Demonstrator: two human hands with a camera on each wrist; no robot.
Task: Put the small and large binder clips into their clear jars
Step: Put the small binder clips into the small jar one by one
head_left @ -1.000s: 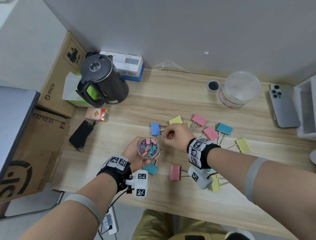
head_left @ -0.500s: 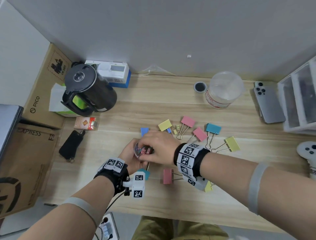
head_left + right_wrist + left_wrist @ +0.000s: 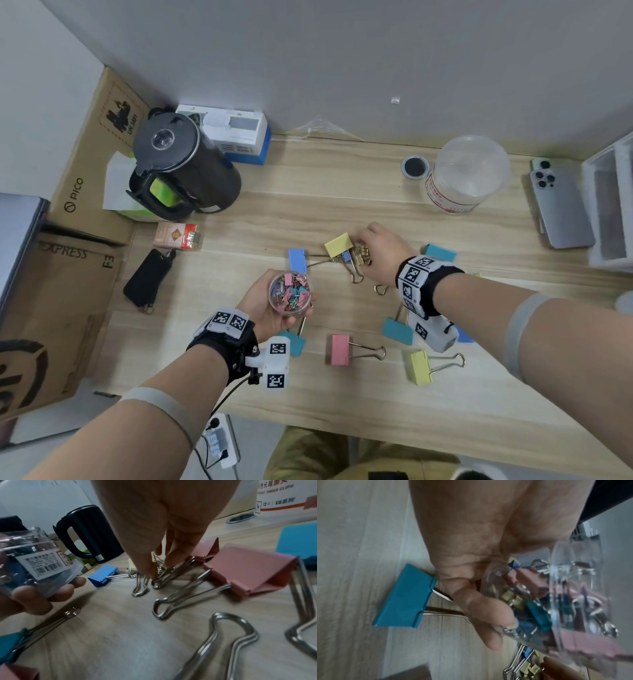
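Small clips: a few gold small binder clips (image 3: 362,255) lie on the table (image 3: 342,404) just beside a yellow large clip (image 3: 338,244) and a little blue one; the rest already fill the small jar (image 3: 290,292).
Right hand: the right hand (image 3: 382,255) reaches down over that cluster, fingers drawn narrow with the tips at the clips; whether they have one pinched yet, I cannot tell.
Small jar: the left hand (image 3: 270,310) holds it upright with fingers curled round its wall, mouth open and near the cluster, likely so each drop is short.
Large clips: blue (image 3: 297,260), pink (image 3: 339,349), teal (image 3: 397,330) and yellow (image 3: 420,367) large binder clips lie spread on the table, handles out; another teal one (image 3: 404,599) lies under the left hand. None is in a jar yet.
Large jar: the large jar (image 3: 467,174) stands at the far edge, well apart from the hands, lid seemingly on; it probably waits for the second stage.
Stage: by my reading, the small sort is nearly done, the large sort not begun.
Surroundings: a black kettle (image 3: 181,168) stands far left, a phone (image 3: 560,207) far right.
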